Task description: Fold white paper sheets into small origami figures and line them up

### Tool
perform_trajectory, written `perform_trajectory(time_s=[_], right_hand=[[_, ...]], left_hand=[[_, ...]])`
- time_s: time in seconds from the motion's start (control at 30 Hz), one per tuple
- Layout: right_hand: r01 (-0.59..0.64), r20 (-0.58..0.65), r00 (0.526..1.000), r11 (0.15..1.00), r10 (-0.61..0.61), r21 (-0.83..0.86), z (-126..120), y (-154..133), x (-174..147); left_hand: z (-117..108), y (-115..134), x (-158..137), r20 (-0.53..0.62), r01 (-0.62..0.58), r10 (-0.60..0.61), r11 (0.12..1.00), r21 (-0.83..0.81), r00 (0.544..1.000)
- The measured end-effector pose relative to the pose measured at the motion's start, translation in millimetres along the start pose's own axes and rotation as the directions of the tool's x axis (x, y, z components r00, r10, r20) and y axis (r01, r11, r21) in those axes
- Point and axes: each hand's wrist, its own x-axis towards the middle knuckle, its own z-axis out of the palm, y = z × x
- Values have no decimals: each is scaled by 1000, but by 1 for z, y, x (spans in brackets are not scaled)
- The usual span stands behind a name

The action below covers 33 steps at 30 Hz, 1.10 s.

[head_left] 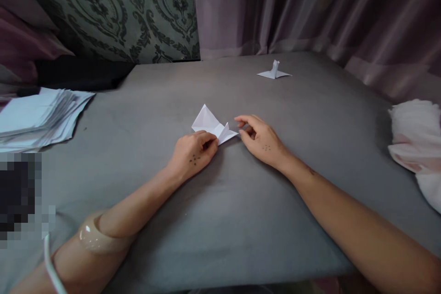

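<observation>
A partly folded sheet of white paper [208, 119] lies near the middle of the grey-covered table, one flap spread wide at its left and a small point standing up at its right. My left hand [195, 152] pinches its near edge between thumb and fingers. Just right of the paper's tip is my right hand [259, 139], fingers curved and apart, with nothing seen between them. Whether its thumb touches the tip I cannot tell. Farther back stands a finished-looking folded paper figure [274, 71] with two flat wings and an upright middle.
A stack of white paper sheets [41, 112] sits at the left, beside a black cloth [82, 72]. Crumpled white and pink fabric [415, 138] lies at the right edge. A white cable [51, 262] runs by my left forearm. Curtains [234, 9] and patterned wall border the back.
</observation>
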Motion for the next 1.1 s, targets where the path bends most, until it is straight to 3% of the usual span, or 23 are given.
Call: perform_trajectory(time_s=[0.17,0.4,0.63,0.83,0.97,1.03,1.1], right_hand=[[107,-45,993,994,-109,-35,1,-9,0],[221,165,969,941,-183,-256,-4,-14,-3],[384,282,921,756,-270,-531,-9,-12,-3],[446,340,894,666,-293,-598,-8,-11,-3],[428,363,897,703,-252,-568,-11,-11,-6],[386,358,907,773,-220,-503,-14,-8,-7],[258,271,950,880,-156,-398,-16,-4,-7]], left_hand=[[3,-2,-1,3,-10,10,1000,29,1000],[5,-1,-5,6,-89,89,985,146,996],[5,-2,-7,15,-174,176,959,223,984],[0,-3,-11,62,-260,253,942,213,965],[-5,-8,-14,129,-348,331,925,152,935],[-5,-11,-14,142,-392,374,911,128,916],[-5,-13,-14,154,-420,401,899,124,903]])
